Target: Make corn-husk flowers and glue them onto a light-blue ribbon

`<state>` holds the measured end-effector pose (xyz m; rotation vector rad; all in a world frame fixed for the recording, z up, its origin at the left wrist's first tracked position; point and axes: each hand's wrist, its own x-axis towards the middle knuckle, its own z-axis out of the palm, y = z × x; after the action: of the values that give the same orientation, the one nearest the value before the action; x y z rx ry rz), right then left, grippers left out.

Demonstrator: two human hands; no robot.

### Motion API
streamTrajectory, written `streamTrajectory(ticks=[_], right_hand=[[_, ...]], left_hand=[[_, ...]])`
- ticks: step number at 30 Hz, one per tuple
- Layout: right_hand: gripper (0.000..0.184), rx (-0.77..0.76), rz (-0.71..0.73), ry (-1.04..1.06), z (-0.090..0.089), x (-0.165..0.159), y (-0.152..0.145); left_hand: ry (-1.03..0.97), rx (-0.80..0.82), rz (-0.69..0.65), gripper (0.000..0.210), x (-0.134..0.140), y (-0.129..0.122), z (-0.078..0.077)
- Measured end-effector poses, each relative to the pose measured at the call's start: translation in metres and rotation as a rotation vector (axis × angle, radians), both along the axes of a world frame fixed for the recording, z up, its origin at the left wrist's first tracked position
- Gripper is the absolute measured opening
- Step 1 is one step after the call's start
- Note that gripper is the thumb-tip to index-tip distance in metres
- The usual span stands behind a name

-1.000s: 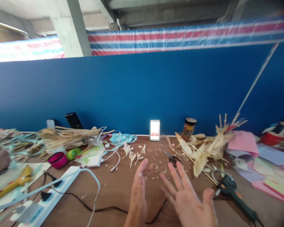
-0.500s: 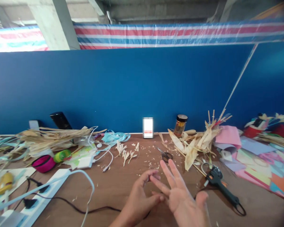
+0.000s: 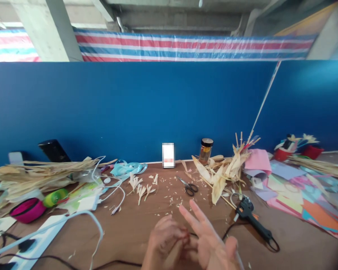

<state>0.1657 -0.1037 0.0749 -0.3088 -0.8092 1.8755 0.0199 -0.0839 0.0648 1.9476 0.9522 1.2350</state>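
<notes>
Low in the middle of the head view, my left hand [image 3: 166,238] is closed, its fingertips pinched together at the lower fingers of my right hand [image 3: 212,243]. Whatever lies in that pinch, if anything, is hidden and blurred. My right hand is open, palm toward me, two fingers stretched up and the thumb out to the side. Beyond the fingertips lie dark-handled scissors [image 3: 190,189], half spread, among pale scraps. Left of them, several small flowers of pale dried husk [image 3: 141,189] rest on the brown table [image 3: 124,232].
A black hot glue gun [image 3: 253,219] lies right of my hands. Dried husks [image 3: 222,176] and a lidded jar [image 3: 206,150] stand behind it. Coloured paper [image 3: 287,202] covers the right side. A white power strip [image 3: 42,240] with cables, blue ribbon [image 3: 126,168] and a magenta band [image 3: 28,210] occupy the left.
My left hand's fingers have closed in at the right hand's lower fingers; before, thumb and fingers were spread apart. The whole scene has shifted left as the head turned right.
</notes>
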Motion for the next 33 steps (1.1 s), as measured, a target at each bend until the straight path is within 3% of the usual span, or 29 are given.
streamTrajectory(ticks=[6, 9, 12, 15, 18, 21, 25, 29, 31, 33], right_hand=[[0.096, -0.033, -0.007, -0.076, 0.004, 0.02, -0.004], [0.093, -0.029, -0.06, -0.146, 0.002, 0.038, -0.005], [0.089, -0.034, -0.183, -0.235, -0.003, 0.06, -0.006], [0.074, -0.052, -0.423, -0.332, -0.007, 0.083, -0.009], [0.052, -0.117, -0.674, -0.323, -0.003, 0.1, -0.012], [0.044, -0.184, -0.773, -0.259, 0.005, 0.108, -0.014], [0.04, -0.205, -0.742, -0.279, 0.004, 0.103, -0.011], [0.045, -0.118, -0.626, -0.332, -0.013, 0.093, -0.004], [0.046, -0.081, -0.574, -0.377, -0.02, 0.088, -0.002], [0.044, -0.042, -0.563, -0.438, -0.022, 0.081, -0.003]], left_hand=[[0.03, 0.02, 0.354, 0.015, -0.012, 0.008, -0.001], [0.042, 0.045, 0.436, 0.014, -0.025, 0.014, -0.006], [0.051, 0.022, 0.497, 0.016, -0.036, 0.018, -0.014], [0.068, -0.027, 0.558, 0.02, -0.044, 0.02, -0.023], [0.097, -0.064, 0.544, 0.024, -0.044, 0.02, -0.028], [0.17, -0.025, 0.432, 0.025, -0.038, 0.018, -0.032], [0.317, 0.016, 0.325, 0.021, -0.031, 0.013, -0.041], [0.411, 0.047, 0.313, 0.016, -0.031, 0.007, -0.048], [0.393, 0.052, 0.346, 0.038, -0.032, 0.005, -0.049], [0.384, 0.034, 0.349, 0.044, -0.033, 0.004, -0.049]])
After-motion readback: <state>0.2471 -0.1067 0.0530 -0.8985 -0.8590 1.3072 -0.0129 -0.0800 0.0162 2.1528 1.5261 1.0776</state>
